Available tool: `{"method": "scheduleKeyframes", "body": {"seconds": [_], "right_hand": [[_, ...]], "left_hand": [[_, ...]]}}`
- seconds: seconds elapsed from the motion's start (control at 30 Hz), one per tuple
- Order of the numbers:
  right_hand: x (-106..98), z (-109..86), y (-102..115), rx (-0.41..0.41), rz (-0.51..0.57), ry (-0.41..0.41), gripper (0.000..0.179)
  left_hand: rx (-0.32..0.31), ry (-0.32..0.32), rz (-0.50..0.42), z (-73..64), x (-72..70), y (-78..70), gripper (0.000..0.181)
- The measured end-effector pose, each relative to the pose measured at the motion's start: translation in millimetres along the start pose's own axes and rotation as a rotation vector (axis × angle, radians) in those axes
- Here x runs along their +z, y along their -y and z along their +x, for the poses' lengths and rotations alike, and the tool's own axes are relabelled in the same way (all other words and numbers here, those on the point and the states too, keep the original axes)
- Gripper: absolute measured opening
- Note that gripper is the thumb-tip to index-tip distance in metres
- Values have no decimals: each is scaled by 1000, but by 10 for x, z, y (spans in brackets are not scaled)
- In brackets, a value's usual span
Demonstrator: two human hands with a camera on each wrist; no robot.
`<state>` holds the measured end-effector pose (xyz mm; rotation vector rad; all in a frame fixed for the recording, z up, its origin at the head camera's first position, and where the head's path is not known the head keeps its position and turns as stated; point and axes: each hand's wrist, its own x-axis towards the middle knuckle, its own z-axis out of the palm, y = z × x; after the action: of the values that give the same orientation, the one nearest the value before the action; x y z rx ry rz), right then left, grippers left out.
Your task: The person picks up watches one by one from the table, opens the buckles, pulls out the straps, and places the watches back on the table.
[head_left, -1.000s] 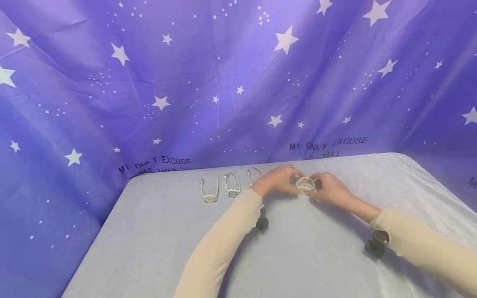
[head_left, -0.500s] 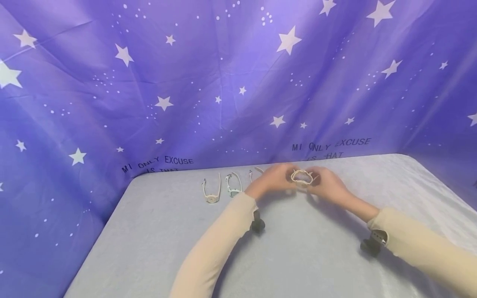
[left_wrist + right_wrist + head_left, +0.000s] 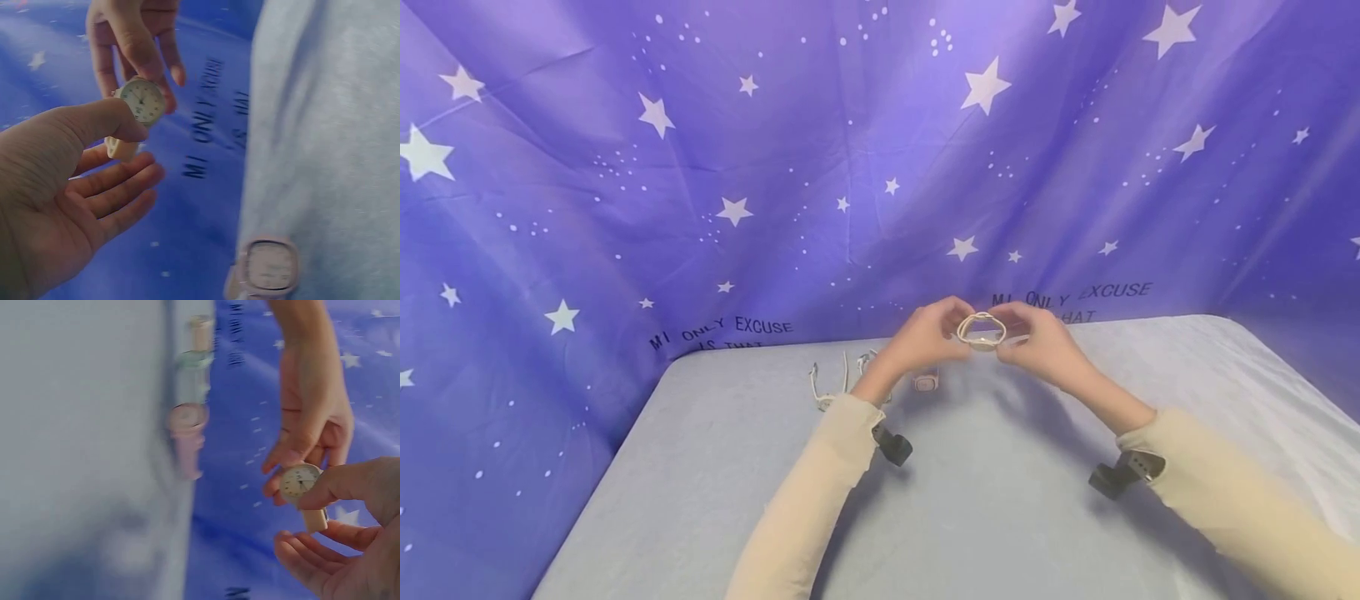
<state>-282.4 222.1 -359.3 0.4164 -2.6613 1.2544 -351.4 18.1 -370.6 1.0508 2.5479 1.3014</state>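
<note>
My left hand [image 3: 928, 335] and right hand [image 3: 1041, 340] pinch a cream wristwatch [image 3: 982, 343] between thumbs and fingers, one at each side. It is held up above the table's far part, its strap looped. In the left wrist view its round dial [image 3: 142, 102] with dark numerals faces the camera; my left thumb lies along its edge. The right wrist view has the same watch [image 3: 301, 482] under my right thumb. On the table below my left hand lies a pink watch [image 3: 927, 383] with a squarish dial.
Left of the pink watch, another cream watch [image 3: 826, 403] and a pale green watch [image 3: 195, 360] lie in a row, partly behind my left forearm in the head view. A grey cloth covers the table [image 3: 992, 517]. Behind it hangs a purple curtain [image 3: 850, 167] with stars.
Both hands have lifted the cream watch off the table and carried it left and nearer the row. The pink watch's dial has come into sight; my left arm now covers more of the other watches.
</note>
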Motion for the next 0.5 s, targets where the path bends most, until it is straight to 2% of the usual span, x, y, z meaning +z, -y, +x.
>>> {"method": "scheduleKeyframes", "body": {"seconds": [0.27, 0.5], "right_hand": [[19, 79, 212, 48, 148, 39, 58], [76, 131, 316, 38, 262, 89, 58]], "left_hand": [[-32, -6, -107, -143, -242, -100, 52], [-70, -2, -223, -289, -384, -122, 51]]}}
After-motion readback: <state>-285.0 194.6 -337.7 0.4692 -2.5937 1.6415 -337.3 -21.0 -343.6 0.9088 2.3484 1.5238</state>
